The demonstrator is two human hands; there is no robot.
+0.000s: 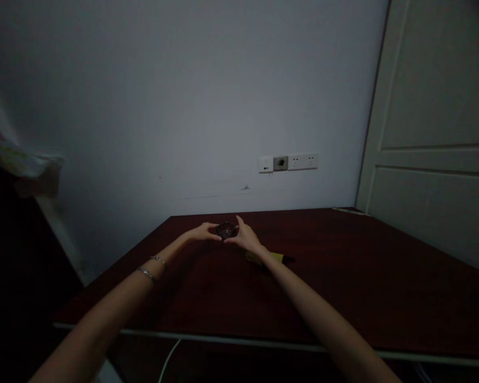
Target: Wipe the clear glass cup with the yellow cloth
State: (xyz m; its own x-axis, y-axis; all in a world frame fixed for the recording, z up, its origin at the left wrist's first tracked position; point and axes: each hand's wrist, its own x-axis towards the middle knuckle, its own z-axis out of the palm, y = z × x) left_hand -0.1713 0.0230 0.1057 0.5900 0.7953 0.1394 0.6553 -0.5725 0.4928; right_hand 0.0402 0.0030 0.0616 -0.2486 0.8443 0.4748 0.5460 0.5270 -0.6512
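Observation:
A small round dark glass dish (226, 231), which looks like an ashtray, rests toward the back of the dark red table. From its left side my left hand (203, 232) grips the rim, thumb in front and fingers behind. On the opposite side my right hand (245, 237) holds it too, its thumb at the near edge and one finger raised. Partly hidden under my right forearm lies a yellow object (277, 257) with a dark end; its kind is not clear. Two silvery bangles circle my left wrist.
The table (175, 303) meets a pale wall with a row of sockets (302, 161). A panelled door (431, 207) stands at the right. At the left hangs a light plastic bag (32, 165). A white cable (170, 359) runs below the table's front edge.

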